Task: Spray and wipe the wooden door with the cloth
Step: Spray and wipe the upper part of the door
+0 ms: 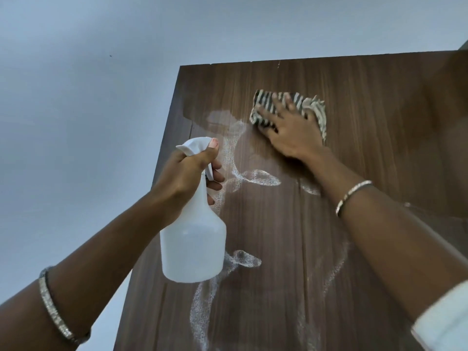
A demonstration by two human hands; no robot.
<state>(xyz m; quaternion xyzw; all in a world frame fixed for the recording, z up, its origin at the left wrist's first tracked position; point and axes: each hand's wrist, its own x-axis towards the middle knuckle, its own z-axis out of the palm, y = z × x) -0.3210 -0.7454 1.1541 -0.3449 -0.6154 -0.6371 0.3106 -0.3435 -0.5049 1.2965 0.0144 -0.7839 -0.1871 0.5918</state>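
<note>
The dark wooden door (354,102) fills the right half of the view, seen from below, streaked with white foamy spray trails (255,177). My right hand (291,130) presses a folded striped cloth (263,102) flat against the door near its top, fingers spread straight over it. My left hand (188,171) grips the neck of a white translucent spray bottle (193,239), thumb on top of the nozzle head, fingers curled round the trigger. The bottle hangs just in front of the door's left edge.
A pale grey wall and ceiling (76,97) lie left of and above the door. The door's top edge (304,59) runs just above the cloth. Bracelets sit on both wrists, and a white sleeve (448,317) shows at the lower right.
</note>
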